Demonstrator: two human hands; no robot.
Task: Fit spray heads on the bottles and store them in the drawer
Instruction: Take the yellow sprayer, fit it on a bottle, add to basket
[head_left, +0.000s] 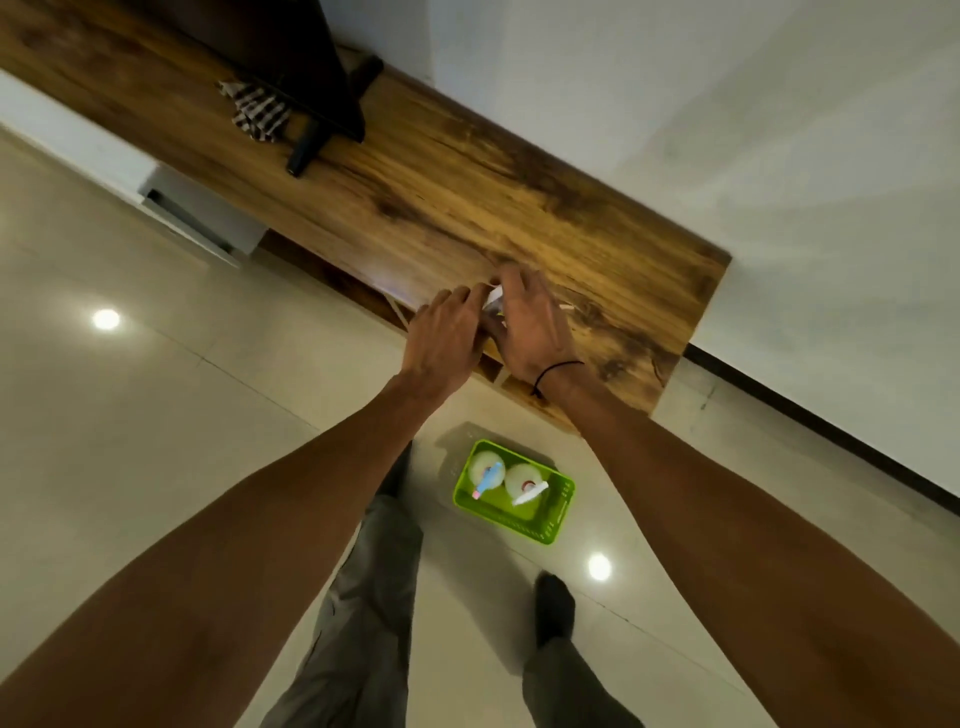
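Both my hands meet at the front edge of a long wooden cabinet top (597, 244). My left hand (447, 338) and my right hand (530, 327) close around a small white object (494, 297), mostly hidden between the fingers; I cannot tell whether it is a bottle or a spray head. On the floor below stands a green basket (550, 519) with two pale bottles in it. One bottle (485, 467) carries a blue spray head (488, 480), the other bottle (519, 478) a white spray head (532, 493).
A dark TV stand (322, 119) and a striped cloth (260, 111) sit at the far left of the cabinet top. A white drawer front (197, 213) juts out lower left. Open shelf compartments (493, 366) lie under my hands. My legs stand on the glossy tiles.
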